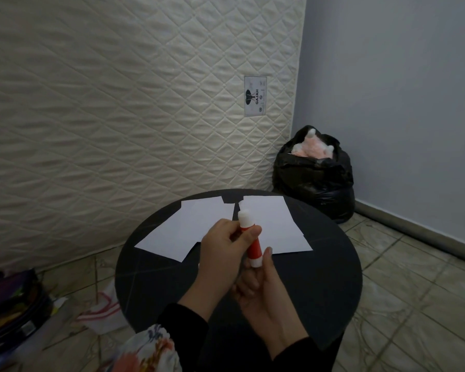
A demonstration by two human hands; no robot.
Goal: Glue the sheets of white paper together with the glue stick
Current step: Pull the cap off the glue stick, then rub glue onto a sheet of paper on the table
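Two white paper sheets lie on a round black table [320, 285]: one sheet [183, 232] on the left, another sheet [277, 224] on the right, with a narrow gap between them at the far side. A red glue stick [251, 245] with white ends is held upright above the table's middle. My left hand [223, 253] grips its upper part just below the white cap. My right hand [263, 288] holds its lower end from below. Both hands hover over the near edges of the sheets.
A quilted cream mattress [118, 103] leans upright behind the table. A black bin bag [314, 175] with pink plush inside stands in the corner at the right wall. Bags and cloth [16, 310] lie on the tiled floor at the left.
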